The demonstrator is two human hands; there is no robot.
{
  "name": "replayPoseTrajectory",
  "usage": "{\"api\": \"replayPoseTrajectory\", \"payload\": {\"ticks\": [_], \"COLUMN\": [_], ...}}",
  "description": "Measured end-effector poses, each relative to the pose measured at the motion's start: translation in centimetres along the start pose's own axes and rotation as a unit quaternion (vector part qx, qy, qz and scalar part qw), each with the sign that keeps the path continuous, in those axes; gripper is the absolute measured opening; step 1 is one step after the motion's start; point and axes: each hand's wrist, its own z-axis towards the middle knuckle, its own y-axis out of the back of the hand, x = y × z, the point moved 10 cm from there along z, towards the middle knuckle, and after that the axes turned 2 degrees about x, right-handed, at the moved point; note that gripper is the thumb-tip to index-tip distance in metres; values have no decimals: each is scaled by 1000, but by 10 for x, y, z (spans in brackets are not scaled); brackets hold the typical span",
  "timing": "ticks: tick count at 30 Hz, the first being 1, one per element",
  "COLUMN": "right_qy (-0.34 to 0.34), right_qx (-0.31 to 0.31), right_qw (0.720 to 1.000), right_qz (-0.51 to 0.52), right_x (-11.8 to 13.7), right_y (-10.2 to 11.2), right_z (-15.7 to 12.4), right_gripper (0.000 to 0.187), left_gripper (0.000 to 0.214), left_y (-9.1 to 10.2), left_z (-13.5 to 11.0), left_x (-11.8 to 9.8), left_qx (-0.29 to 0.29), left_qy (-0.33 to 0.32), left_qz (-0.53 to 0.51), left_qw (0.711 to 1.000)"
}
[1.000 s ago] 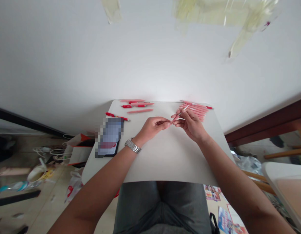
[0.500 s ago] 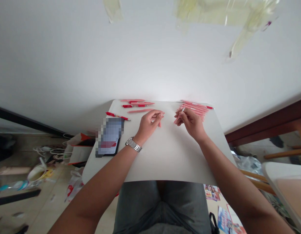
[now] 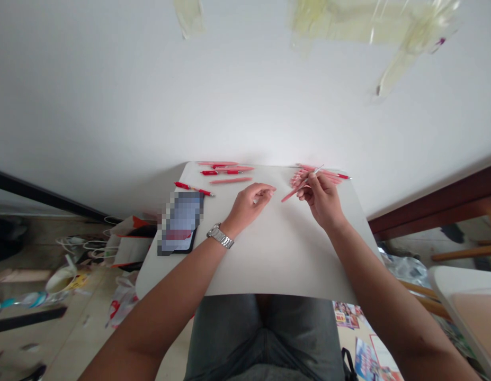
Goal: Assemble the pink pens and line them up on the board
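My right hand [image 3: 323,200] pinches a slim pink pen [image 3: 293,193] between thumb and fingers, over the right side of the white table [image 3: 269,254]. The pen slants, with its pale, thin end pointing up and away and its pink end down to the left. Behind that hand lies a row of pink pens [image 3: 298,177], partly hidden by the fingers. My left hand [image 3: 249,205] hovers left of centre, fingers curved and thumb apart, with nothing visible in it. Just beyond it lies a single pink pen barrel [image 3: 231,180].
At the far left lie more pink pieces [image 3: 219,163] and a red pen part [image 3: 209,172]. A red pen [image 3: 193,189] rests above a phone [image 3: 181,222] with a blurred screen. Another red-tipped pen [image 3: 344,176] lies far right. The wall [image 3: 245,95] borders the table's back edge.
My right hand has shifted slightly right, and more of the pink pen in it now shows. A pink bit seen at my left hand no longer shows; that hand has moved slightly right.
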Motion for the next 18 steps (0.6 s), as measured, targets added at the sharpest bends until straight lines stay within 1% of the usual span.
{"api": "replayPoseTrajectory", "payload": {"ticks": [3,7,11,15,18], "right_qy": [-19,-42,-56,-58,-53], "right_qx": [24,55,58,55,50], "right_qw": [999,996,992,991,991], "right_qz": [18,56,93,105,110], "right_x": [-2,-4,-5,-5,-3], "right_y": [-9,-24,-31,-31,-31], "right_z": [-3,-9,-12,-13,-13], "right_gripper": [41,40,39,38,36], "left_gripper": [34,35,37,38,38], "left_y": [-12,-26,-27,-30,-30], "left_z": [-2,-3,-2,-3,-2], "left_x": [-4,-5,-5,-7,-9], "left_qx": [37,83,95,113,115], "left_qy": [-5,13,25,30,32], "left_qz": [2,-33,-75,-112,-118], "left_qw": [999,996,992,987,986]}}
